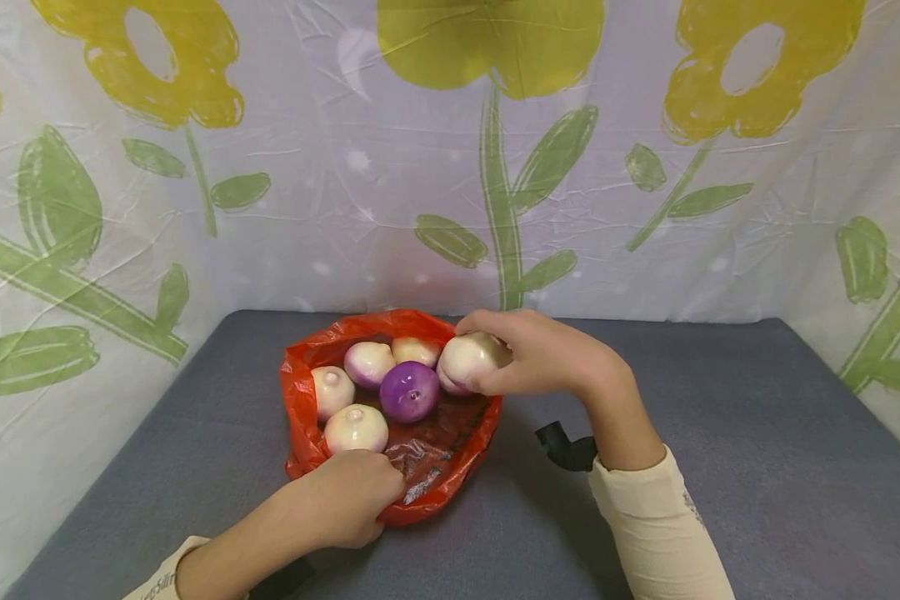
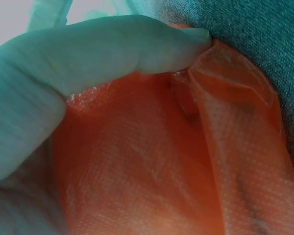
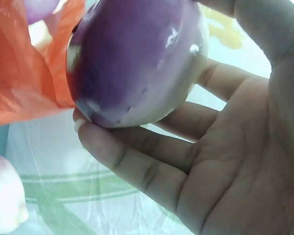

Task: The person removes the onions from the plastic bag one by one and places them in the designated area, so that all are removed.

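Note:
A red plastic bag (image 1: 298, 417) lies wide-mouthed on the table with several glossy turnips inside. One purple turnip (image 1: 409, 392) shows in the middle, among whitish ones such as the front turnip (image 1: 356, 429). My right hand (image 1: 547, 354) grips a white-and-purple turnip (image 1: 471, 360) at the bag's right rim. In the right wrist view this turnip (image 3: 137, 63) sits between thumb and fingers, purple side showing. My left hand (image 1: 352, 496) pinches the bag's front rim. The left wrist view shows a finger (image 2: 112, 49) along the red plastic (image 2: 137, 161).
A dark grey cloth covers the table (image 1: 720, 433). Behind it hangs a white curtain (image 1: 330, 250) printed with yellow flowers and green leaves. A black wrist-worn device (image 1: 566, 447) sticks out beside my right wrist. Another turnip (image 3: 5, 196) appears low in the right wrist view.

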Demonstrator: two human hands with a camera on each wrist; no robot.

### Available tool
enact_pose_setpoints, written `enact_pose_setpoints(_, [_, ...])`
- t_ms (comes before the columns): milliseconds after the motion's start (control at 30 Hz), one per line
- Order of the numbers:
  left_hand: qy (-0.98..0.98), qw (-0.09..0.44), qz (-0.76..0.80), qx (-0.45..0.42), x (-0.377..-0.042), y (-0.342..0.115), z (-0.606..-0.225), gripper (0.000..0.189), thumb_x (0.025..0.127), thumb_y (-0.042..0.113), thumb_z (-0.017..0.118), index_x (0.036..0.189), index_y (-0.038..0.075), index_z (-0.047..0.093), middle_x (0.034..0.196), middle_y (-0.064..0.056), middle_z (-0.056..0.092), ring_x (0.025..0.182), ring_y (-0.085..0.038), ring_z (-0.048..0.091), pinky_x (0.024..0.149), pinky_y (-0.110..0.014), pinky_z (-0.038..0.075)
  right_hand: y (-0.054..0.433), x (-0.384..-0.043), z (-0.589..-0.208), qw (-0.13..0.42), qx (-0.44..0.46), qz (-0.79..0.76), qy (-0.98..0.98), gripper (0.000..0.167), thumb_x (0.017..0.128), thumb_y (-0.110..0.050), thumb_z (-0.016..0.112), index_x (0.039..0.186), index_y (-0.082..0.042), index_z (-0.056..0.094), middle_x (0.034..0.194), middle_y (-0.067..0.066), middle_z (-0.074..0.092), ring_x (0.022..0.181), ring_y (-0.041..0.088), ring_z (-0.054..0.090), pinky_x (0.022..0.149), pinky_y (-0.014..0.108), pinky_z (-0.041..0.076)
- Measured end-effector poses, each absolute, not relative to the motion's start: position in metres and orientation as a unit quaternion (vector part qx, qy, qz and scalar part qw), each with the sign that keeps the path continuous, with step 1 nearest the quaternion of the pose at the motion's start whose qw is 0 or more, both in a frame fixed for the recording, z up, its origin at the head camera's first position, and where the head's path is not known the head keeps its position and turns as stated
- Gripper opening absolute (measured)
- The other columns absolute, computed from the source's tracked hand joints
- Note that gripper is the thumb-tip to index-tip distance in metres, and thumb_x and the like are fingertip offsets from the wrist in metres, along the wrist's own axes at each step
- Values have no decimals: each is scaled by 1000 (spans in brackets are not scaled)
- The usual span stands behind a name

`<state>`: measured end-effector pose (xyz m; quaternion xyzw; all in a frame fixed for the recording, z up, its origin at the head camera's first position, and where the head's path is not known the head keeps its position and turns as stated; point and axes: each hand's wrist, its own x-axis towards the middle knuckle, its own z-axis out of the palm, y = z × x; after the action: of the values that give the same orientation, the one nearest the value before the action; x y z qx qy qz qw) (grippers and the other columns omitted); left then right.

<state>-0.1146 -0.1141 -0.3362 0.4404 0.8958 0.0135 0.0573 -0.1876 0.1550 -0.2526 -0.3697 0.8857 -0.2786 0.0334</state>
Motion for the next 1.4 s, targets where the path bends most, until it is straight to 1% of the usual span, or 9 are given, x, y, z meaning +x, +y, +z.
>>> enact_pose_setpoints(133, [897, 62, 16, 438, -115, -114, -336, 21, 65, 11, 84, 74, 15, 65, 60, 8, 49, 53, -9, 39, 53, -27, 39, 161, -187, -252, 40, -351, -287, 890, 39, 82, -22, 70, 120, -23, 65, 100, -7, 66, 84, 13, 61, 75, 36, 50])
enact_pose_setpoints(300, [898, 66, 16, 435, -115, -114, -337, 22, 65, 11, 84, 73, 16, 65, 60, 9, 48, 54, -9, 39, 54, -27, 39, 168, -189, -250, 49, -341, -295, 891, 40, 83, -20, 69, 122, -21, 63, 102, -4, 65, 84, 15, 61, 74, 37, 50])
enact_pose_setpoints(500, [897, 60, 10, 438, -116, -113, -338, 23, 65, 11, 84, 71, 16, 63, 59, 9, 46, 53, -10, 38, 53, -27, 38, 179, -190, -249, 40, -337, -301, 891, 41, 83, -19, 71, 123, -16, 63, 106, -1, 65, 87, 16, 60, 76, 37, 50])
enact_pose_setpoints(733, [894, 49, 8, 445, -115, -114, -339, 24, 63, 9, 83, 70, 16, 61, 58, 9, 47, 52, -9, 37, 53, -28, 38, 184, -195, -250, 35, -334, -300, 893, 42, 84, -17, 72, 125, -15, 62, 107, 0, 65, 88, 18, 59, 77, 39, 49])
enact_pose_setpoints(900, [894, 50, 6, 444, -115, -113, -339, 24, 64, 9, 83, 69, 17, 61, 59, 9, 47, 52, -10, 37, 53, -28, 38, 191, -196, -249, 23, -299, -295, 907, 44, 85, -19, 74, 127, -15, 60, 111, 2, 64, 94, 20, 58, 81, 40, 47])
enact_pose_setpoints(1067, [895, 54, 1, 442, -115, -112, -338, 22, 65, 9, 83, 70, 16, 62, 59, 8, 48, 52, -10, 38, 53, -29, 39, 200, -197, -248, 15, -267, -299, 916, 46, 85, -20, 76, 128, -16, 61, 112, 3, 64, 95, 21, 59, 83, 42, 47])
enact_pose_setpoints(1267, [897, 58, 2, 439, -114, -112, -337, 21, 65, 10, 84, 72, 15, 64, 60, 7, 50, 53, -10, 39, 54, -29, 40, 212, -201, -250, 8, -256, -301, 918, 42, 88, -22, 74, 127, -15, 62, 108, 2, 65, 94, 21, 59, 84, 42, 46])
enact_pose_setpoints(1400, [897, 57, 3, 439, -114, -113, -338, 22, 65, 10, 84, 71, 16, 63, 60, 7, 49, 53, -10, 39, 54, -28, 39, 220, -204, -252, 8, -246, -300, 921, 43, 87, -17, 72, 128, -12, 59, 110, 4, 63, 97, 23, 58, 85, 43, 45])
